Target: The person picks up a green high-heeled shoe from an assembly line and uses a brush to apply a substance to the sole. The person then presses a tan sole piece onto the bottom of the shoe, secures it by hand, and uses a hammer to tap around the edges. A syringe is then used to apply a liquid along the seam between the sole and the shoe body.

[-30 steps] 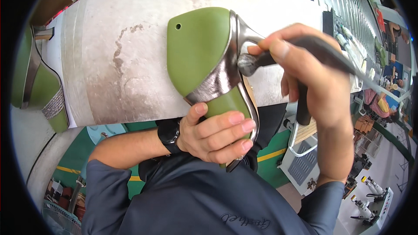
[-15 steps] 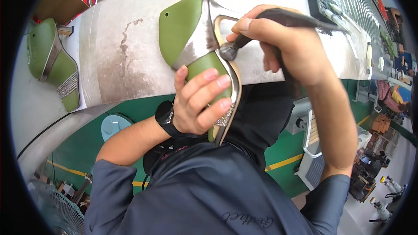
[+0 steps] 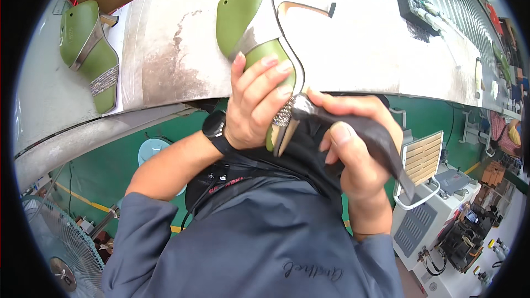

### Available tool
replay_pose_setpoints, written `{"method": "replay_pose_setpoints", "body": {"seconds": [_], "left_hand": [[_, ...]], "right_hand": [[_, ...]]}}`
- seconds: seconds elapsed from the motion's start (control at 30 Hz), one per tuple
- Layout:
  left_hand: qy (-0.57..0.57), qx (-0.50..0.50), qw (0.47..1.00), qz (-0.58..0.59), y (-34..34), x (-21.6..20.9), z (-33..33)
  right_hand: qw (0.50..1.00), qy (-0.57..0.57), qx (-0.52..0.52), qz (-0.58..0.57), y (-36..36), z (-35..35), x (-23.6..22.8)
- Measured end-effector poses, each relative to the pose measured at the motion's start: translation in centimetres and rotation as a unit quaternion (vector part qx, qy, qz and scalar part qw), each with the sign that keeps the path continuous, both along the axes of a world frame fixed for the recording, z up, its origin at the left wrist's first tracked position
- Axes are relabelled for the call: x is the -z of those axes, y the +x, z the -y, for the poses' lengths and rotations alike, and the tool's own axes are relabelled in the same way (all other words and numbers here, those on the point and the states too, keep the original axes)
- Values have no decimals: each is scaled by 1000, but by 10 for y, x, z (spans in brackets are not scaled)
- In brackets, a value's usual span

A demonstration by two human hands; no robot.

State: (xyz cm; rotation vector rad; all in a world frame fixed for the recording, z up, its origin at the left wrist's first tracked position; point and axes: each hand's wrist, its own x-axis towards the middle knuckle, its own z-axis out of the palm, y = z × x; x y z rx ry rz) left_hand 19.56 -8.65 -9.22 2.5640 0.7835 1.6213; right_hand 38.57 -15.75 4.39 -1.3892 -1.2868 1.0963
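Observation:
A high-heeled sandal (image 3: 264, 28) with silver straps is fitted on a green shoe last and lies on its side over the bench's near edge. Its heel points right, and its toe end reaches toward my lap. My left hand (image 3: 256, 99) is closed around the front part, fingers across the green last and beside the glittery strap. In my right hand (image 3: 364, 149) is a hammer (image 3: 302, 107) with a dark handle; its rounded metal head is at the sole edge near the glittery strap. Fingers hide part of the strap and toe.
A matching sandal on a green last (image 3: 91, 49) lies at the far left of the pale bench (image 3: 160, 60). A black tray (image 3: 417, 14) of tools stands at the back right. A blue stool (image 3: 152, 149) and a fan (image 3: 63, 248) are at lower left.
My right hand has brought the hammer down from near the heel to the sole edge by the glittery strap. The heel is now uncovered. The left hand still holds the sandal.

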Motion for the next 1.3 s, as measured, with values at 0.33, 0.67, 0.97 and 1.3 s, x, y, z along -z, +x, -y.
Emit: {"method": "replay_pose_setpoints", "body": {"seconds": [0.33,0.67,0.97,1.3], "left_hand": [[-176,42,978,105,-18,-36,12],[-539,398,604,431,-88,-82,-17],[-546,424,605,396,-70,-90,-23],[-550,442,579,407,-55,-69,-9]], "right_hand": [[829,246,-19,502,61,-82,33],[841,-143,-79,-515,31,-18,65],[919,-112,-58,-374,-5,57,59],[922,-135,-37,-362,3,96,75]]}}
